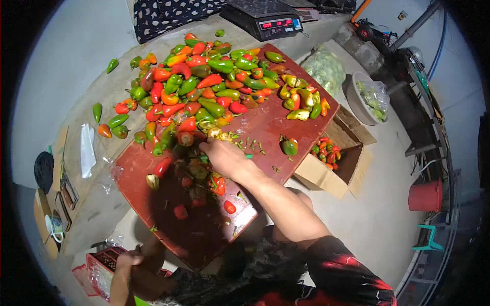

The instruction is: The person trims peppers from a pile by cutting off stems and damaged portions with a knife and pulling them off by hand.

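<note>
My right hand (223, 157) is closed over the red board (265, 133), at the near edge of a large pile of red and green peppers (196, 84). Bits of green show on both sides of the fist, but what it grips is hidden. Cut stems (247, 144) lie beside it. Below, in shadow, are loose peppers and pieces, among them a red piece (229, 206). My left hand (128, 259) is low at the left, off the board and by a red plastic basket (108, 257). Its fingers look curled; anything in them cannot be made out.
Split peppers (304, 99) sit at the board's right corner. A cardboard box (352, 171) with peppers stands on the floor to the right, near a pale basin (357, 97) and a bag of greens (326, 69). A scale (263, 20) stands behind; knives (67, 196) lie left.
</note>
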`<state>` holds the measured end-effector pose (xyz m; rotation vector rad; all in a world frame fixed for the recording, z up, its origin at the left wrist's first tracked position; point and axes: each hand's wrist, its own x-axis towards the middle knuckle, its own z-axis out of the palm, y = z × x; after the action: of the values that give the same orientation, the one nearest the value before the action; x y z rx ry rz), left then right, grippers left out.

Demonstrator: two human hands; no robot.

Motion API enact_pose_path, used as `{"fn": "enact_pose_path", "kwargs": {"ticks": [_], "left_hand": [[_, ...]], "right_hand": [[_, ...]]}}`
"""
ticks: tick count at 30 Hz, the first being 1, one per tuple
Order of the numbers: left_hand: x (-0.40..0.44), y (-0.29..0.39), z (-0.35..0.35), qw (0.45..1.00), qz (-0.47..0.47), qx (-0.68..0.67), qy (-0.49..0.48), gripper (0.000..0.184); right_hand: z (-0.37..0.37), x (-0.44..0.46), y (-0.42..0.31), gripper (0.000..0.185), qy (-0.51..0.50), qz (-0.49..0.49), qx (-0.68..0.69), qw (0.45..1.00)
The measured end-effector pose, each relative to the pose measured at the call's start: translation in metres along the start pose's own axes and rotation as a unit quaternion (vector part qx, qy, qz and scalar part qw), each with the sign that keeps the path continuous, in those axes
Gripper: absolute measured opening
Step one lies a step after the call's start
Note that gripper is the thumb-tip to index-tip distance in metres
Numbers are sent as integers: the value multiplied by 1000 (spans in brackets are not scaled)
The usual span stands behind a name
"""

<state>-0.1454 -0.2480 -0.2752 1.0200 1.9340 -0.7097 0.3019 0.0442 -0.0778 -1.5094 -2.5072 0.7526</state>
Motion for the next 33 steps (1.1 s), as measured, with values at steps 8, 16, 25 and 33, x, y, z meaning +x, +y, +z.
{"fn": "enact_pose_path", "kwargs": {"ticks": [8, 16, 25, 33], "left_hand": [[2, 7, 2, 1000, 22, 16, 2, 41], [39, 54, 3, 995, 84, 57, -13, 41], [68, 71, -9, 989, 110, 102, -18, 41], [32, 37, -28, 980, 106, 167, -18, 40]], "right_hand": [[-43, -7, -4, 40, 140, -29, 80, 986], [-72, -25, 20, 45, 244, -36, 122, 961], [-89, -67, 45, 49, 306, 28, 149, 940], [-87, -63, 56, 48, 306, -22, 180, 934]]}}
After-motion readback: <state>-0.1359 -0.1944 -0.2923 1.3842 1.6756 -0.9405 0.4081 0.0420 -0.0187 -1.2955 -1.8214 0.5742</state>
